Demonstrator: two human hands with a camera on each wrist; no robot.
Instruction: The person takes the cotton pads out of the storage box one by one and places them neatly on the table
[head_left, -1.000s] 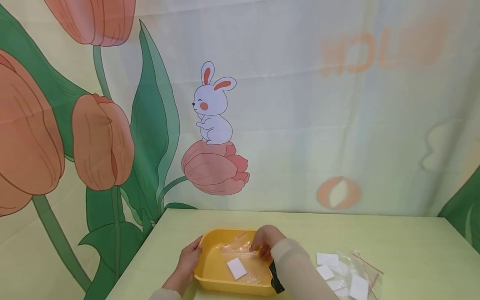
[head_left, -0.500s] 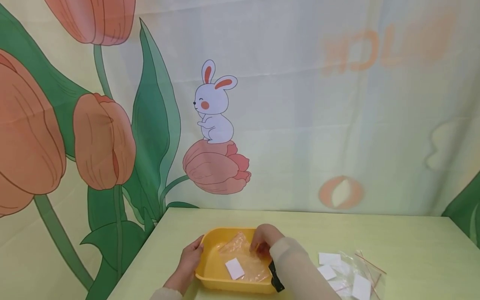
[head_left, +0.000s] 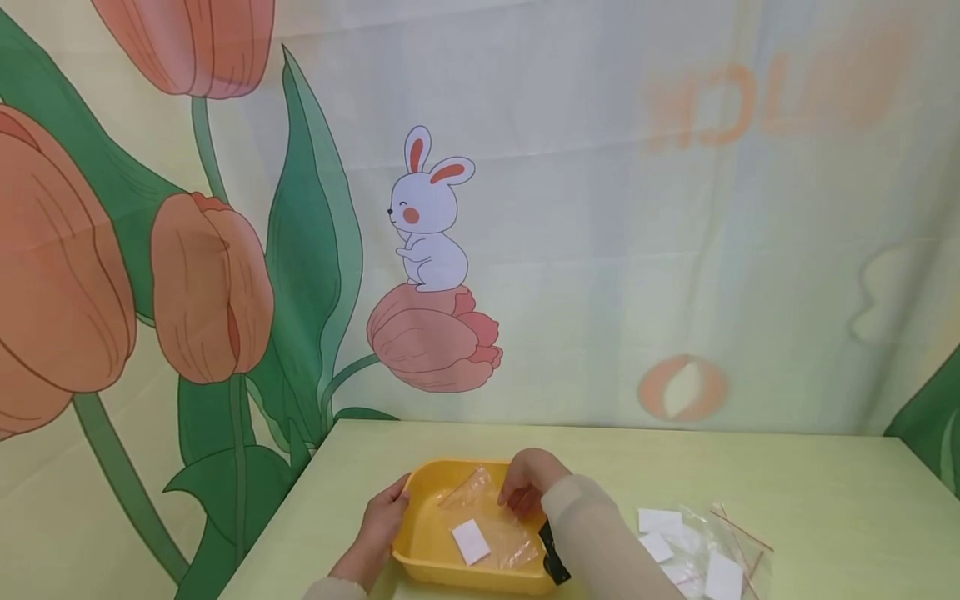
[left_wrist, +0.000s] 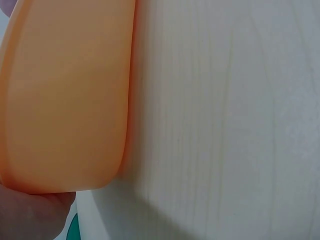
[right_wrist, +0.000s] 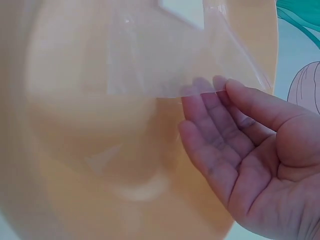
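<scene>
A yellow plastic basin [head_left: 431, 557] stands near the table's front. My left hand [head_left: 381, 525] grips its left rim; in the left wrist view part of that hand [left_wrist: 35, 212] shows at the basin's wall [left_wrist: 65, 110]. Over the basin's right side, my right hand [head_left: 531, 482] pinches the edge of a clear zip bag [right_wrist: 150, 65] between thumb and fingertips, some of them seen through the plastic. The bag has a reddish strip along one edge. A small white card [head_left: 470, 542] lies at the bag; I cannot tell whether it is inside it.
Several white cards [head_left: 723, 575] and clear bags with red strips [head_left: 741, 527] lie on the pale table [head_left: 825, 500] right of the basin. Behind the table hangs a cloth printed with tulips and a rabbit [head_left: 431, 225]. A black strap [head_left: 553, 557] is at the right wrist.
In the basin the clear bag has shifted and turned, its red-strip edge now slanting more steeply. The white card has moved slightly left. Both hands stay in nearly the same places.
</scene>
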